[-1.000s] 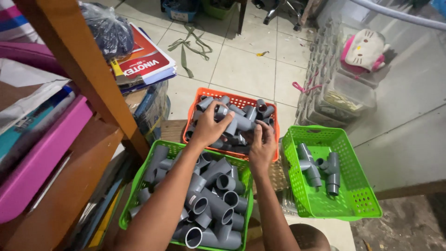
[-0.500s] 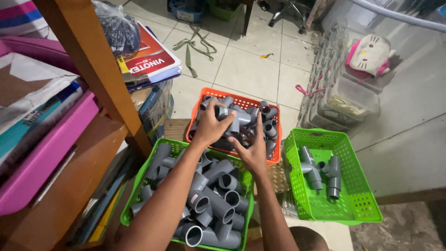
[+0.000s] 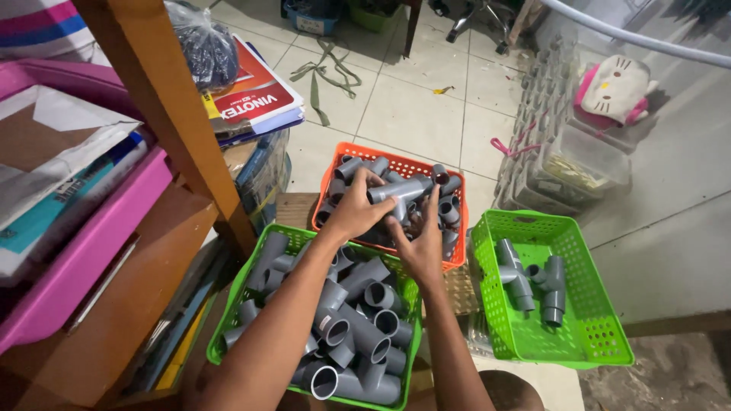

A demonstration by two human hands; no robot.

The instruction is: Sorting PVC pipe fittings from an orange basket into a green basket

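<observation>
Grey pipe tee [image 3: 397, 190] is being gripped by both hands [image 3: 358, 209] [image 3: 420, 242], fingers closed around it, over the orange basket [image 3: 329, 183].

My left hand [image 3: 356, 209] and right hand [image 3: 419, 243] hold a grey tee [image 3: 397, 192] above the orange basket [image 3: 329, 183]; green baskets [image 3: 533, 224] of fittings flank it.

Your left hand [image 3: 356, 209] and right hand [image 3: 420, 245] cover the grey fittings beneath them in the orange basket [image 3: 329, 181]. Your forearm hides part of the near green basket [image 3: 242, 304], whose front rim the lower edge cuts off. The wooden post [image 3: 164, 99] leaves the frame at top.
</observation>
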